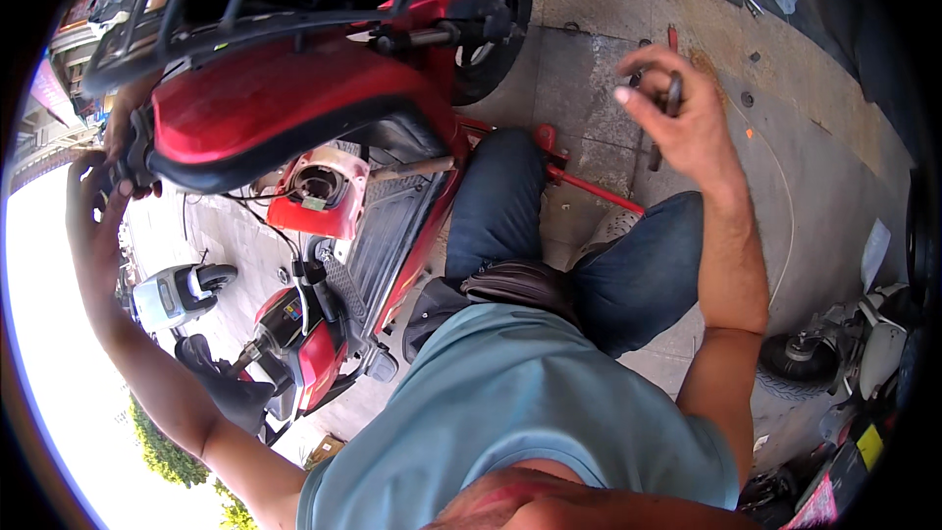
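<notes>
Since the person's left arm is stretched far to the side, the left hand reaches the dark end piece of the red scooter. Its fingers are bent around there, perhaps to steady this part, but I cannot tell if they grip it or only touch it. Just beside them appears a second, shadowed forearm, probably of another person. Farther below, a pale scooter stands well apart on the ground.

The red scooter fills the left half, near the person's legs, which I think lets both arms work from a low seat. On its footboard lies a loose red and white cover with a round opening; the flat surface seems a handy shelf for it, although thin cables run close by. Next to the knee, a red jack is near the scooter's side, and its long red bar points toward the person, probably for easy reach.

To the right, the right hand is raised in the air with a dark metal tool held through its fingers. Thumb and index finger are curved and apart, so the hold looks loose, maybe for keeping the tool ready.
</notes>
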Demonstrator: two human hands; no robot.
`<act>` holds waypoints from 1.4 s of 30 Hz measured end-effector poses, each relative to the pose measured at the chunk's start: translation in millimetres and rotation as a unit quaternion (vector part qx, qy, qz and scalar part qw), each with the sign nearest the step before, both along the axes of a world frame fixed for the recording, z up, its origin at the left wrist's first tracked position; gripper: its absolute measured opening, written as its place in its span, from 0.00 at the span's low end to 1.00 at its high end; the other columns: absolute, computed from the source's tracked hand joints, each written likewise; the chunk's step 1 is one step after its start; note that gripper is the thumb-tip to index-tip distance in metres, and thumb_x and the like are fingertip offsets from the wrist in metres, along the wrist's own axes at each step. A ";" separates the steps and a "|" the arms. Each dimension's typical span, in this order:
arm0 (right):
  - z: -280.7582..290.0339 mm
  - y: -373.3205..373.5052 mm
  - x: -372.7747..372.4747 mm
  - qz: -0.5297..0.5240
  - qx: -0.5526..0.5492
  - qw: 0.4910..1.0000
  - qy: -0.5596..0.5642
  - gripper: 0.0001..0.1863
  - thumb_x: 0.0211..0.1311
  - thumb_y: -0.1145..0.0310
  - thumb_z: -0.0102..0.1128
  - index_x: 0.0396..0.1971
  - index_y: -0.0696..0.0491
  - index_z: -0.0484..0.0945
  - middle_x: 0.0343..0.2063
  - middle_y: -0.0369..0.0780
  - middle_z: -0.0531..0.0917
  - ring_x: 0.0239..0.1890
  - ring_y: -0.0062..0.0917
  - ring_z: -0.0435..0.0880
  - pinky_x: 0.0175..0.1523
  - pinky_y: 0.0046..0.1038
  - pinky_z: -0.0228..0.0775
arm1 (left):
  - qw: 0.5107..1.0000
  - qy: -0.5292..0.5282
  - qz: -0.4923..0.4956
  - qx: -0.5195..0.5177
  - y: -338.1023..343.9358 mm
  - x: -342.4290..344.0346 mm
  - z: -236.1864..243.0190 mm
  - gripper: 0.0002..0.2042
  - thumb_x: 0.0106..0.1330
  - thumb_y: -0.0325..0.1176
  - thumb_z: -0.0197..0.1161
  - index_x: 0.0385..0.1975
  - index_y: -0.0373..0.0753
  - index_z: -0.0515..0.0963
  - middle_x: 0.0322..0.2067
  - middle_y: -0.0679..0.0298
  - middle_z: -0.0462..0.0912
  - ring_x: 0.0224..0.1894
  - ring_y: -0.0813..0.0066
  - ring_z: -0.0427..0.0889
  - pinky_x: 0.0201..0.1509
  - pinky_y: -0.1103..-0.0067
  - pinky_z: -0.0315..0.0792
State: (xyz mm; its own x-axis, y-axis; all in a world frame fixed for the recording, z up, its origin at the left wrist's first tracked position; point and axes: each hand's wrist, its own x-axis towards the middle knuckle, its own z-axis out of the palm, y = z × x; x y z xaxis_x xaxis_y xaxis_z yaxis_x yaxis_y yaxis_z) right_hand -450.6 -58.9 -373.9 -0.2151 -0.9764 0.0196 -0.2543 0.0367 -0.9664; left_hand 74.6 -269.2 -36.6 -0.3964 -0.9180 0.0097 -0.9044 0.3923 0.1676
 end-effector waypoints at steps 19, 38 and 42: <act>-425.2 44.7 -145.7 -0.171 0.308 0.915 0.195 0.18 0.66 0.57 0.67 0.44 0.57 0.81 0.37 0.53 0.86 0.43 0.54 0.86 0.46 0.44 0.75 | 0.960 -0.166 0.223 -0.037 12.2 6.4 34.7 0.22 0.79 0.39 0.59 0.68 0.37 0.69 0.61 0.52 0.79 0.65 0.62 0.76 0.69 0.66 0.66; -502.2 74.5 -120.5 -0.134 0.337 0.865 0.346 0.37 0.68 0.31 0.56 0.58 0.50 0.82 0.37 0.51 0.90 0.38 0.49 0.90 0.41 0.48 0.80 | 0.910 -0.273 0.311 0.032 30.5 -42.7 79.2 0.19 0.80 0.42 0.57 0.63 0.38 0.78 0.56 0.55 0.83 0.58 0.64 0.82 0.61 0.69 0.76; -500.6 74.0 -122.1 -0.124 0.362 0.844 0.374 0.39 0.69 0.30 0.53 0.59 0.53 0.81 0.38 0.52 0.89 0.38 0.50 0.90 0.41 0.48 0.80 | 0.926 -0.284 0.245 -0.040 33.3 -40.2 62.6 0.17 0.80 0.40 0.58 0.60 0.38 0.80 0.53 0.56 0.85 0.55 0.63 0.84 0.61 0.69 0.76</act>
